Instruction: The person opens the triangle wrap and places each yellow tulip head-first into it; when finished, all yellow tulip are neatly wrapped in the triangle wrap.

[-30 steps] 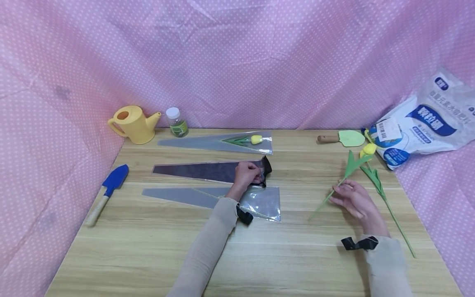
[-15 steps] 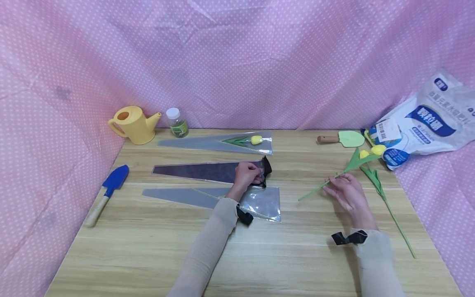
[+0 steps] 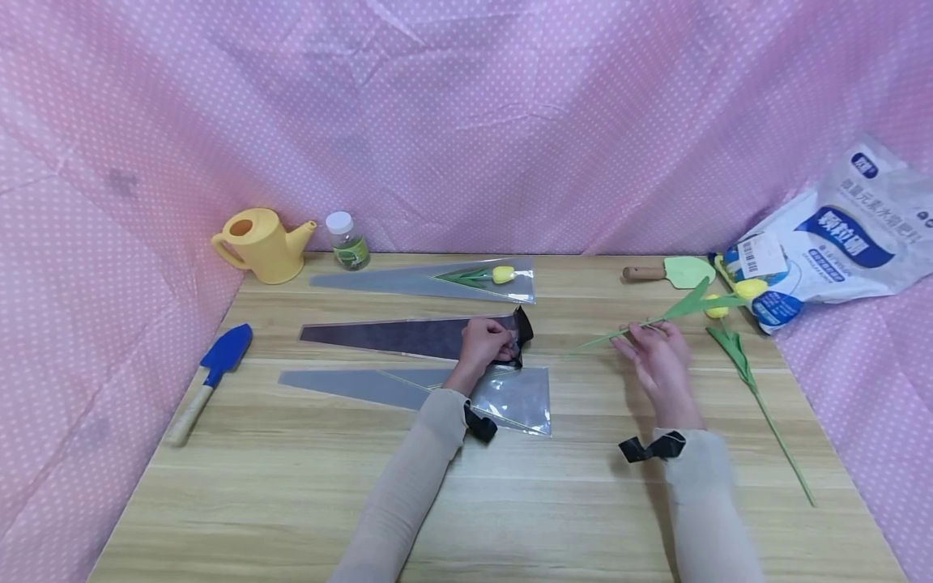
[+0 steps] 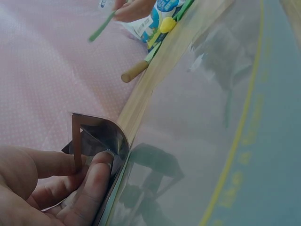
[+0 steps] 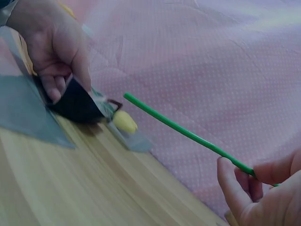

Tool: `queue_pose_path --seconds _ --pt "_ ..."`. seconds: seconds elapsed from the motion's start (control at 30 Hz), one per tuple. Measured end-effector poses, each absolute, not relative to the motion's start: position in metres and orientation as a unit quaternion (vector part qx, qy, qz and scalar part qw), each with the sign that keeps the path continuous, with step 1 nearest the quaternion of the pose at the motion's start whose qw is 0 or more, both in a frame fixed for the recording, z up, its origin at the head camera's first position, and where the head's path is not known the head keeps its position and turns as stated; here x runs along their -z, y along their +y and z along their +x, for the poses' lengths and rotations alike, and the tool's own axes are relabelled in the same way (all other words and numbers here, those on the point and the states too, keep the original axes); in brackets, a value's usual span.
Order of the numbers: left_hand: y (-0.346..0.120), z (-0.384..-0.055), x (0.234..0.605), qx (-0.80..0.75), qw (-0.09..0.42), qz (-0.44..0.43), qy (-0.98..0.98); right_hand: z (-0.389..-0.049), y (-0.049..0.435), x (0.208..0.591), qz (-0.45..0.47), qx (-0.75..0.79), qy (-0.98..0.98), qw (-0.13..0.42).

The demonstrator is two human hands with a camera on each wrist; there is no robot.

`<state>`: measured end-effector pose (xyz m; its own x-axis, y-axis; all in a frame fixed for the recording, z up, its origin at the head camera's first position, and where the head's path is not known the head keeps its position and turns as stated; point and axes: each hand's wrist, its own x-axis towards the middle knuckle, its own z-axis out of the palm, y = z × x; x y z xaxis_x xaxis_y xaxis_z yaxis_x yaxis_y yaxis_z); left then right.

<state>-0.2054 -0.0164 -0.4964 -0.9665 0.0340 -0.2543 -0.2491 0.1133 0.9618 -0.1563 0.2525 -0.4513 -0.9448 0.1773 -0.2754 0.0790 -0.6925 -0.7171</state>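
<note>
Left hand (image 3: 483, 346): fingers pinch dark sleeve (image 3: 386, 336) at flared mouth, sleeve flat on surface (image 3: 568, 502); likely parts layers. Right hand (image 3: 662, 368): fingers pinch tulip (image 3: 685, 304) by stem above surface, presumably leaving tip free, toward sleeve.

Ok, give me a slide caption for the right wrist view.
The right hand pinches a green stem as the left hand grips a dark wrapper, a yellow flower beyond.

A curtained booth: pink dotted cloth (image 3: 466, 121) screens a wooden table (image 3: 554, 518).
</note>
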Motion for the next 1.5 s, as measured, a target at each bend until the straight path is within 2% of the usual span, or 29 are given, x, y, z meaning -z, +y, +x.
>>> queue_pose_path --seconds 0.2,0.7,1.27,1.5 --pt "-0.016 -0.205 0.496 -0.667 0.107 -0.07 0.734 -0.169 0.231 0.45 -0.203 -0.891 -0.401 0.07" --pt "-0.015 -0.204 0.496 -0.655 0.096 -0.069 0.747 -0.183 0.191 0.465 -0.229 -0.851 -0.445 0.158" --pt "-0.015 -0.203 0.495 -0.661 0.094 -0.053 0.742 -0.181 0.18 0.479 -0.227 -0.807 -0.516 0.176" --pt "-0.009 -0.204 0.493 -0.629 0.036 -0.023 0.776 -0.178 0.172 0.48 -0.225 -0.813 -0.506 0.18"
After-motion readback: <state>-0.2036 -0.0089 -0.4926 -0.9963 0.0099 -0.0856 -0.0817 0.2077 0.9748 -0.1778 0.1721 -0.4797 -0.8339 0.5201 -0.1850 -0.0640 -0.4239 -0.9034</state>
